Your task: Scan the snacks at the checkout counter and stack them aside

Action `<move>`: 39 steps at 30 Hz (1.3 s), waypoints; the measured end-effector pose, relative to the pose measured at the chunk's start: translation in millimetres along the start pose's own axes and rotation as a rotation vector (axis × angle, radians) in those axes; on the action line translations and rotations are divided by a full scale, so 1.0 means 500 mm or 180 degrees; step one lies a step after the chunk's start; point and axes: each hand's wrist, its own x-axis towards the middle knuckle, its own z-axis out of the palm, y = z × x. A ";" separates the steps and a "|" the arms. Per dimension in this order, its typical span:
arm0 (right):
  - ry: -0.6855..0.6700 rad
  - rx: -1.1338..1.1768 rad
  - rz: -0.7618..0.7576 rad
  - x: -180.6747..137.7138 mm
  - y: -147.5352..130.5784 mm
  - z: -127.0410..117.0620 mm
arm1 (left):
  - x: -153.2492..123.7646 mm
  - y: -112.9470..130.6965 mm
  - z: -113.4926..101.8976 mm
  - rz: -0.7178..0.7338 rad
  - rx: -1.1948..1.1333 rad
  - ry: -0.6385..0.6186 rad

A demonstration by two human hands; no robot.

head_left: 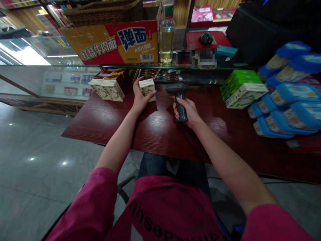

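My left hand [140,95] is closed around a small white-and-green carton [147,87] at the back middle of the dark red wooden counter [155,134]. A black handheld barcode scanner [181,108] is gripped in my right hand [190,112], its head tilted toward the carton, a short gap between them. From the scanner's handle a cable [192,142] runs down over the counter's front edge. Left of my left hand stand similar white-and-green cartons [110,90], beside dark brown boxes [121,78].
Green boxes [239,78] with another white carton [247,96] sit at the right, beside stacked blue-lidded tubs [288,110]. On the glass shelf behind are a noodle box [105,43], a wicker basket [105,13] and a bottle of pale yellow liquid [166,40].
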 end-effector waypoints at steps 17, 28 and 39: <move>0.0284 -0.0112 -0.0331 0.029 0.036 0.026 | -0.020 0.027 0.026 -0.0420 0.0065 0.0652; 0.0148 0.0165 -0.0329 0.067 0.082 0.161 | -0.146 0.111 -0.072 -0.0407 0.0429 0.0724; 0.0019 0.0385 -0.0272 0.102 0.148 0.324 | -0.178 0.031 -0.380 -0.0705 0.0953 0.1391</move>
